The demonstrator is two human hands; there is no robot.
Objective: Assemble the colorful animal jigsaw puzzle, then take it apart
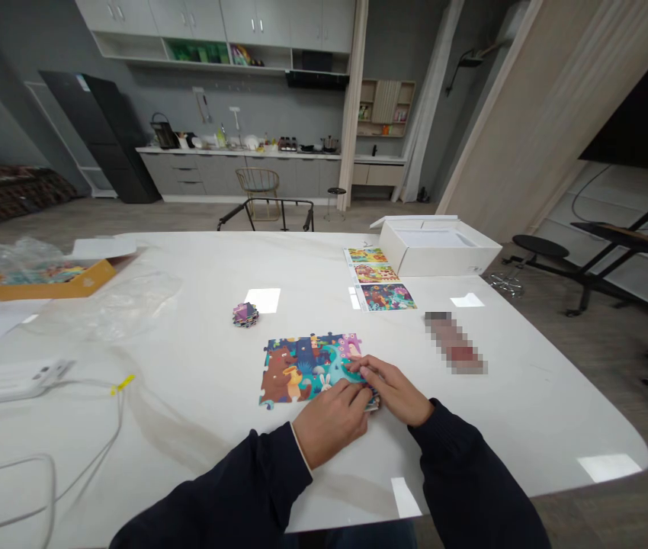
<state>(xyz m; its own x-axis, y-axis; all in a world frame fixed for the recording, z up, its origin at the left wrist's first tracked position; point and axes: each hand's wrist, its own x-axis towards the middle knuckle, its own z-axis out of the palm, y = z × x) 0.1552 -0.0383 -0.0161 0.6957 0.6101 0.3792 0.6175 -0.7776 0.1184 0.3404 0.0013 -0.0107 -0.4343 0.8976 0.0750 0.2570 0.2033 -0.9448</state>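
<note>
A partly joined jigsaw puzzle (295, 374) lies flat on the white table, showing a brown bear, a white rabbit and a teal animal. My left hand (335, 419) is at its lower right corner, fingers curled and closed on a puzzle piece that they mostly hide. Over the right edge rests my right hand (396, 390), its fingers stretched out and touching the puzzle surface. Edges of a few puzzle pieces (375, 401) show between the two hands. Behind the puzzle, to the left, sits a small stack of puzzle pieces (245, 314).
Picture cards (388, 296) lie beside an open white box (438, 259). At the left are a yellow box (52, 284) with plastic wrap, a clear bag (123, 305), a white power strip (9, 381) and its cable (95, 450). A pixelated object (455, 343) lies right of my hands.
</note>
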